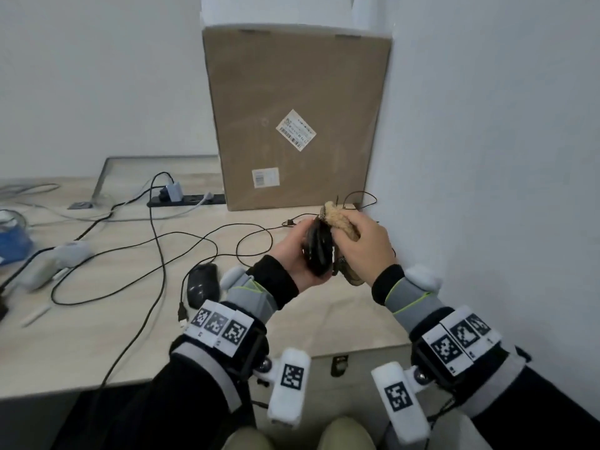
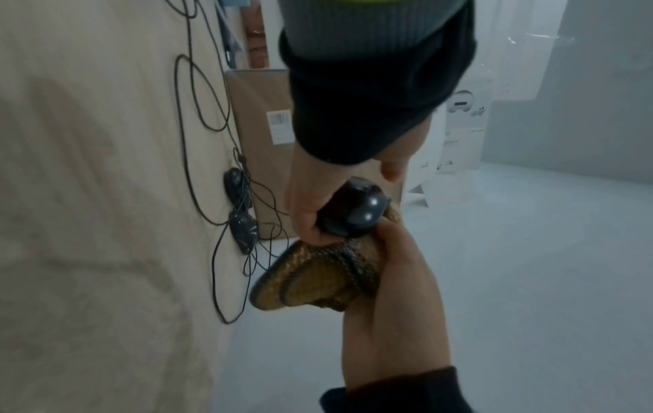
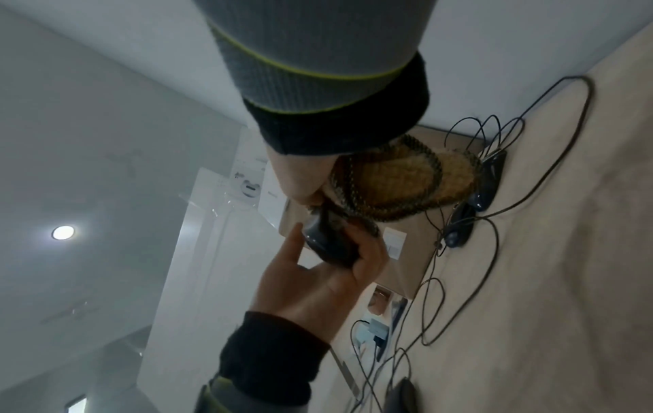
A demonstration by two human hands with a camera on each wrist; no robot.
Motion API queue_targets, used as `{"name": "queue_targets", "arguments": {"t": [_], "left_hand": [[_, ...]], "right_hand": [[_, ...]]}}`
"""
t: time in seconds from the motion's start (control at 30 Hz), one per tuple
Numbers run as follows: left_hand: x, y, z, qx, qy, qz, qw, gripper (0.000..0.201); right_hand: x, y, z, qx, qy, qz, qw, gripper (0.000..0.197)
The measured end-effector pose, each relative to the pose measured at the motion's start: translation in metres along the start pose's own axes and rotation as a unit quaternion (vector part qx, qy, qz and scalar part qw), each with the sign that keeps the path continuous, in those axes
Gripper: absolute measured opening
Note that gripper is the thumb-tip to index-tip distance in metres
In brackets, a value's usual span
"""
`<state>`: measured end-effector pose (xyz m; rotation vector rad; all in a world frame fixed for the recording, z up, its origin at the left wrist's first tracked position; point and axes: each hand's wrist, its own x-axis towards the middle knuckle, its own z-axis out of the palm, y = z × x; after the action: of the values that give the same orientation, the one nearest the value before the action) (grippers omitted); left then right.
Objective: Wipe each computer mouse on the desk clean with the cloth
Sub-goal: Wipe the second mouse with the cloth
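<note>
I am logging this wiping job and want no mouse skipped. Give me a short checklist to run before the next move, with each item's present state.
1. Left hand grips the black mouse firmly: ok.
2. Right hand holds the cloth against that mouse: ok.
3. Held mouse fully wiped: cannot tell.
4. Its cable free of the other cables: cannot tell.
5. Mouse on the desk wiped: cannot tell.
6. Two mice by the cardboard box within view for later: ok.

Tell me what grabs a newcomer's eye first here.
The two hands meeting mid-air above the desk: the left hand holds a black mouse while the right hand presses a tan cloth against it. Behind them stands a big cardboard box; another black mouse lies among tangled cables on the left.
</note>
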<state>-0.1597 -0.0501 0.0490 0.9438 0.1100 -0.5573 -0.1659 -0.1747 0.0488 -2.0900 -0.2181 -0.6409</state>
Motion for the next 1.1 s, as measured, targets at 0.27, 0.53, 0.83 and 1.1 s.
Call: {"name": "queue_targets", "arguments": {"t": [0.27, 0.53, 0.83, 1.1], "left_hand": [[0.003, -0.014, -0.018, -0.040, 0.035, -0.010, 0.999, 0.034], [-0.007, -0.031, -0.021, 0.012, 0.047, -0.052, 0.997, 0.030], [-0.006, -0.020, -0.022, -0.088, 0.017, -0.005, 0.996, 0.055], [-0.009, -0.013, -0.030, -0.083, 0.041, 0.005, 0.996, 0.024]], "right_hand": [[-0.059, 0.018, 0.012, -0.121, -0.100, -0.139, 0.978, 0.049], [-0.011, 0.018, 0.009, -0.143, -0.143, -0.078, 0.976, 0.032], [-0.034, 0.004, 0.030, -0.148, -0.182, -0.136, 0.963, 0.043], [-0.018, 0.016, 0.017, 0.019, -0.099, -0.023, 0.995, 0.031]]}}
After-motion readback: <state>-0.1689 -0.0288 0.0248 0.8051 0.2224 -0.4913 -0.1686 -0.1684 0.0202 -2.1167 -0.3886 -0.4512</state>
